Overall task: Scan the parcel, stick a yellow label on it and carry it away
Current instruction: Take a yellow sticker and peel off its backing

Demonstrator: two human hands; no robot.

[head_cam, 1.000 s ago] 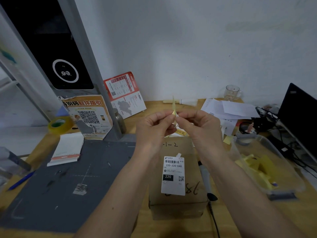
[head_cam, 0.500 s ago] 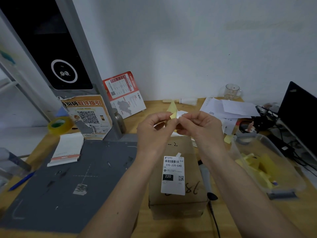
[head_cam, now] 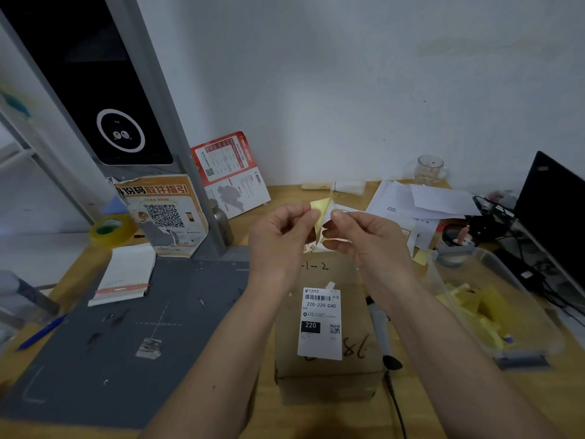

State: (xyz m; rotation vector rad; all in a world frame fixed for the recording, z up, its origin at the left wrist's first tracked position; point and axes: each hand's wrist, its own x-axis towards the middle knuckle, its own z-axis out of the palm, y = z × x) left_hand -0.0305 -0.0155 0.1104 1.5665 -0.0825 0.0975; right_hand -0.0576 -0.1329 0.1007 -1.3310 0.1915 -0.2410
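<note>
A brown cardboard parcel (head_cam: 326, 372) lies on the wooden desk below my hands, with a white shipping label (head_cam: 319, 324) on its top and handwritten marks. Above its far end, my left hand (head_cam: 281, 239) pinches a small yellow label (head_cam: 321, 208) by its left side. My right hand (head_cam: 367, 239) pinches the white backing paper next to it. The yellow sheet and the white sheet spread apart in a V between my fingertips. A handheld scanner (head_cam: 380, 324) lies just right of the parcel, partly hidden by my right forearm.
A clear plastic bin (head_cam: 519, 315) with yellow labels stands at the right, beside a dark laptop (head_cam: 554, 217) and cables. A grey mat (head_cam: 126, 337), notepad (head_cam: 123, 274), blue pen (head_cam: 41, 332) and tape roll (head_cam: 110, 229) lie left. Papers (head_cam: 421, 201) and a glass mug (head_cam: 429, 169) sit behind.
The yellow label, first seen edge-on as a thin strip between my fingertips, has opened out; yellow sheet and white backing have peeled apart. My hands rose slightly.
</note>
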